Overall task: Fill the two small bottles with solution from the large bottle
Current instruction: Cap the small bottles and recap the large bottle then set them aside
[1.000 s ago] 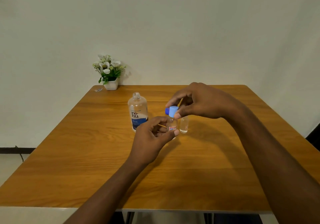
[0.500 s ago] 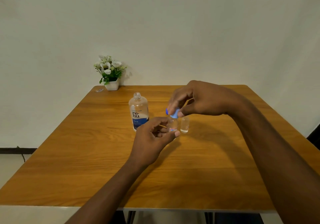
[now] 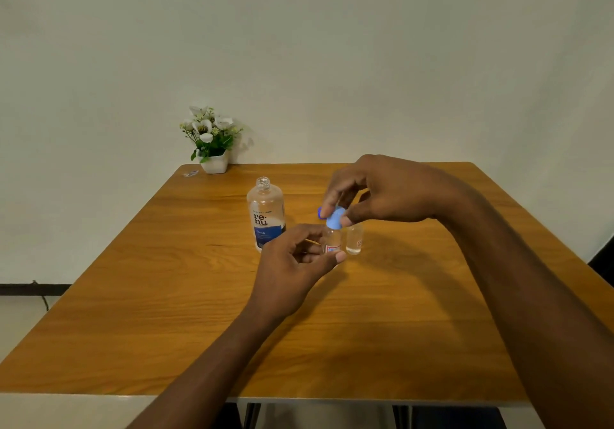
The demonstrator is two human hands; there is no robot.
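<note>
The large clear bottle [image 3: 266,214] with a blue label stands uncapped on the wooden table [image 3: 166,295]. To its right my left hand [image 3: 295,266] grips one small clear bottle [image 3: 332,241] by its body. My right hand [image 3: 382,192] pinches the light blue cap [image 3: 335,220] on top of that bottle. A second small bottle [image 3: 354,240] stands uncapped just to the right, with a little liquid at its bottom. A darker blue piece [image 3: 321,212] shows behind my right fingers; what it is I cannot tell.
A white pot of white flowers [image 3: 212,143] stands at the table's far left corner, by the wall. A small clear scrap [image 3: 190,173] lies next to it. The table's near edge runs along the bottom of the view.
My right hand has turned on the blue cap, with its fingers now curled further over it. My left hand keeps hold of the small bottle in the same spot.
</note>
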